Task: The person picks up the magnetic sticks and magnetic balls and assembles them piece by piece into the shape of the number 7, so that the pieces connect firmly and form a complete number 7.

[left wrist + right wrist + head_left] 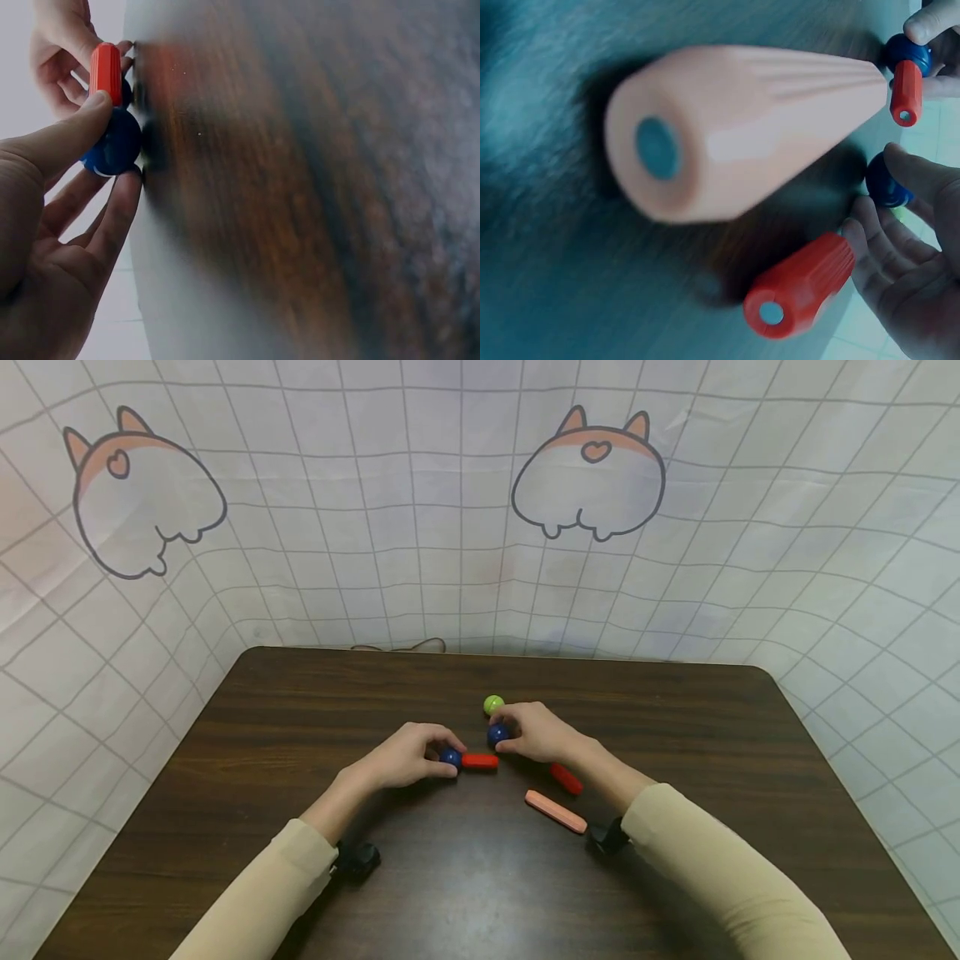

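Observation:
My left hand pinches a blue ball between thumb and fingers; a red rod extends from that ball toward the right. In the left wrist view the thumb lies at the joint of ball and red rod. My right hand holds a second blue ball between thumb and fingers, just up and right of the red rod's free end. The right wrist view shows this ball in the hand, with nothing visibly attached.
A green ball sits just beyond my right fingers. Another red rod lies under my right wrist, and a salmon-coloured rod lies nearer on the dark wooden table. A patterned cloth hangs behind.

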